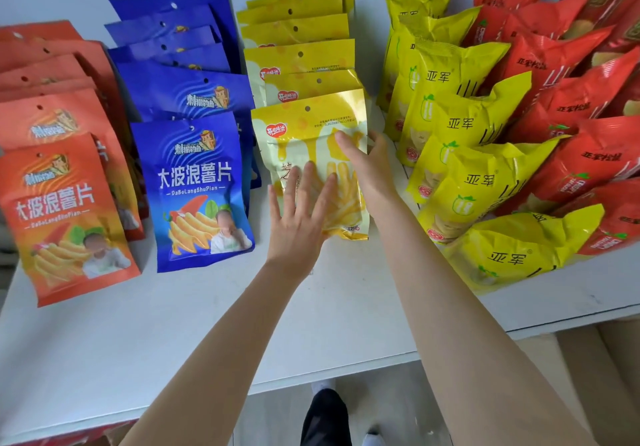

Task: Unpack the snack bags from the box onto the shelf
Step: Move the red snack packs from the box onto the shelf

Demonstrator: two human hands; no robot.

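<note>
Both forearms (pixel 221 334) reach in. Left hand (pixel 298 218) lies flat, fingers spread, on the front yellow fries bag (pixel 308 140); right hand (pixel 369 171) pinches its right edge. Its long axis points away, heading its row on the white shelf (pixel 207 307).

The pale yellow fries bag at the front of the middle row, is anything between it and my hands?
Nothing visible. The left hand lies flat on the fries bag, and the right hand holds its right edge.

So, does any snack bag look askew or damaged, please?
Nothing stands out: orange bags, blue bags, pale yellow bags, bright yellow bags and red foil bags overlap in neat rows on the white shelf; none torn.
</note>
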